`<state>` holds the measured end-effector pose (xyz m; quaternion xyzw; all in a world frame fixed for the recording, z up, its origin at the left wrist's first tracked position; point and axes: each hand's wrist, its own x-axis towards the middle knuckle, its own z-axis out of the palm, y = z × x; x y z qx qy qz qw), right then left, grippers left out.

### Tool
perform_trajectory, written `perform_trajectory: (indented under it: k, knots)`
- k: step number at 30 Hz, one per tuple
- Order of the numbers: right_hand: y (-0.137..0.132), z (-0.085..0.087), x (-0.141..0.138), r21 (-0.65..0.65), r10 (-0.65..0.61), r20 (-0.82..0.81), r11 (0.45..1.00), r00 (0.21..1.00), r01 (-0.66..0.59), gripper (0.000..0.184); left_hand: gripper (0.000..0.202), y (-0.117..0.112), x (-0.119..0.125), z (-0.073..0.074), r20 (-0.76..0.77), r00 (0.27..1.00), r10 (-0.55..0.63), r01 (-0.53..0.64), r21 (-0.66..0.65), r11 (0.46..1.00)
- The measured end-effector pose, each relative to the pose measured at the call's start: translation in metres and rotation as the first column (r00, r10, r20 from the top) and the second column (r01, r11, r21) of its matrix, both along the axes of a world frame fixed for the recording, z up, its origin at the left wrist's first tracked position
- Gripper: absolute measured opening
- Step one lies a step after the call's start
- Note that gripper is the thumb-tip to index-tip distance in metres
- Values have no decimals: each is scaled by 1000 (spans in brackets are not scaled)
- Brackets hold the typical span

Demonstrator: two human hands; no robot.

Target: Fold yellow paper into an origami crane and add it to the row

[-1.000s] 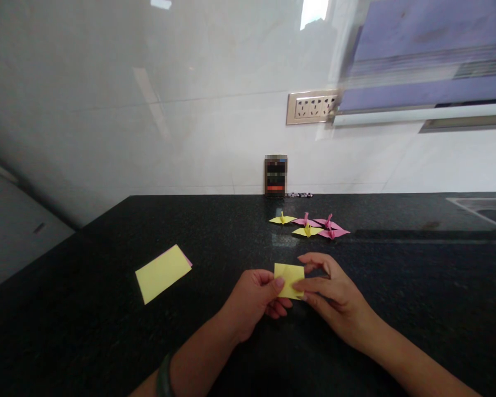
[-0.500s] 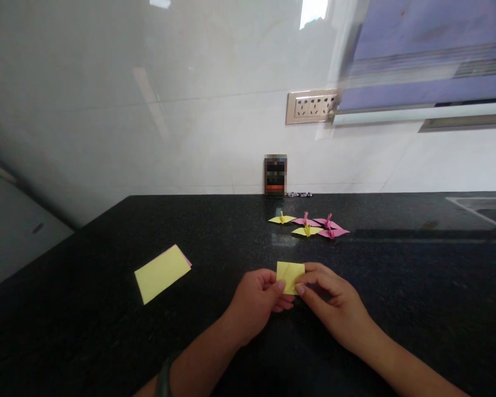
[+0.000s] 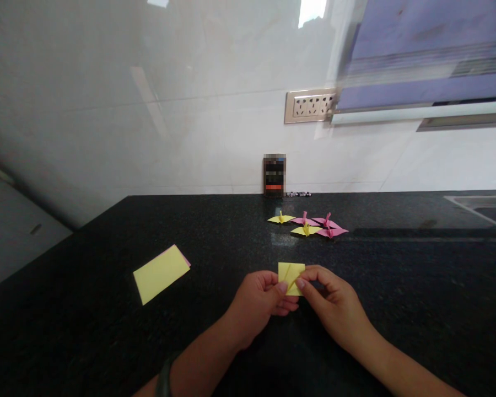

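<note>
Glossy pale wall (image 3: pixel 206 132) behind dark speckled countertop (image 3: pixel 219 231).

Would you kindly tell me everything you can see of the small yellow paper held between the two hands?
The yellow paper is a small, roughly square piece with slanting creases or fold edges across its visible face; how many layers it has cannot be told. The left hand holds it at the lower left, thumb in front; the right hand has its thumb and fingers at the right side. It shows against the dark counter, nearer the person than the paper cranes.
</note>
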<state>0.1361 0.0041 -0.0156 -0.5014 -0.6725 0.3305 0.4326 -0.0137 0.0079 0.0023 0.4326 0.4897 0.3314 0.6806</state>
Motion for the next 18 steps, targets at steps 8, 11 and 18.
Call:
perform_trajectory:
  k: [8,11,18]
  knots:
    - [-1,1,0,-9,3,10,1000,1000,-3,13,19,0,1,-6,-62,998,11,-2,150,989]
    - [0,1,1,-8,13,-5,1000,1000,-13,14,18,0,1,-4,-89,996,22,-10,135,991]
    - [4,3,5,-67,77,-41,995,996,-79,6,18,1,-2,-4,-51,999,18,-15,64,998]
